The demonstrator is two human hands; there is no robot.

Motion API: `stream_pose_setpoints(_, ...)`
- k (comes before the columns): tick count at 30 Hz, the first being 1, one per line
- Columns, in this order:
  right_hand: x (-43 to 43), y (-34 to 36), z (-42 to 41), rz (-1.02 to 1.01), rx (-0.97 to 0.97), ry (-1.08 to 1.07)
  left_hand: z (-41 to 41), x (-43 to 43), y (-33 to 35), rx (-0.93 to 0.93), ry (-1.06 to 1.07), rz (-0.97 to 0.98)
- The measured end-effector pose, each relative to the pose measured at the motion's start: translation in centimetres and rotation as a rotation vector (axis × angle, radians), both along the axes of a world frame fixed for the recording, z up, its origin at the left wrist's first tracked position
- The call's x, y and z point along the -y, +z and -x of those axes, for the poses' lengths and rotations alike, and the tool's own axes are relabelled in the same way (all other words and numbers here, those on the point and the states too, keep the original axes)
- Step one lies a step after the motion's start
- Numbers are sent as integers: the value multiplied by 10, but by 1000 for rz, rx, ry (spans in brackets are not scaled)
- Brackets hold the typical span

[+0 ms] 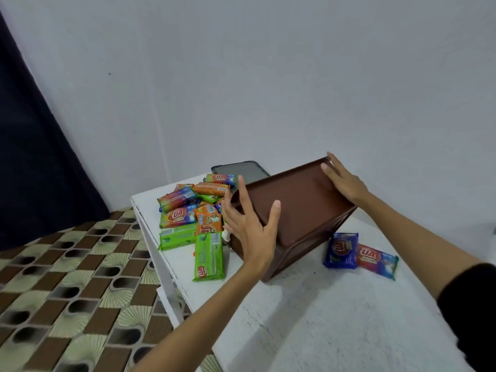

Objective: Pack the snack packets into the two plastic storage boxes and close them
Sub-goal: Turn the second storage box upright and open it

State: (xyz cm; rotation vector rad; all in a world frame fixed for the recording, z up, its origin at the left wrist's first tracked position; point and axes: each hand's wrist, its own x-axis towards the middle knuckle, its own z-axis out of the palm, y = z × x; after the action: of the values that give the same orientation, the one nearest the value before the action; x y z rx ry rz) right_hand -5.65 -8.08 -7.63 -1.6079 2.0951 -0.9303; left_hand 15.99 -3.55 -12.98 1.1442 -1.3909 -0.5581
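White worktop [308,318], brown storage box [300,205] tipped bottom-up, left hand [249,226] and right hand [343,183] pressed flat on its ends, probably to flip it upright

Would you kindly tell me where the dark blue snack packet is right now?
In the head view, the dark blue packet lies on the white table, right of the tilted brown box, with the red packet against its right edge.

One box [295,205], one lid [241,170], dozen-odd packets [209,253]
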Motion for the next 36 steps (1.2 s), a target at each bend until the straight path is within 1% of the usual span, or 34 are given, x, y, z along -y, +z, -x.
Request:
stream_pose_setpoints(3,-4,3,-1,40,44,5,0,-2,4,-32,-30,-16)
stream_pose_setpoints(6,-15,9,-2,93,56,4,2,-4,16,-143,-56,-41)
stream_pose_setpoints(10,-43,33,4,193,55,-9,6,-13,39,-189,-118,-6)
stream_pose_setpoints(14,-91,64,11,326,32,-105,13,-30,67,-253,-203,29)
stream_pose_setpoints(17,-136,77,19,375,6,-185,19,-46,87,-289,-247,38)
stream_pose_setpoints(20,-187,83,28,376,20,-213,26,-65,103,-263,-310,12)
stream_pose_setpoints(24,-261,83,34,318,-17,-278,31,-93,106,-161,-428,-25)
stream_pose_setpoints(27,-310,75,22,276,-14,-297,24,-116,113,-66,-470,41)
stream_pose_setpoints(29,-338,71,10,284,-35,-332,16,-133,122,-31,-517,58)
stream_pose_setpoints(33,-391,71,-4,348,-59,-397,9,-163,127,-39,-684,6)
stream_pose_setpoints(36,-429,68,-8,314,-130,-428,14,-184,114,-59,-740,-52)
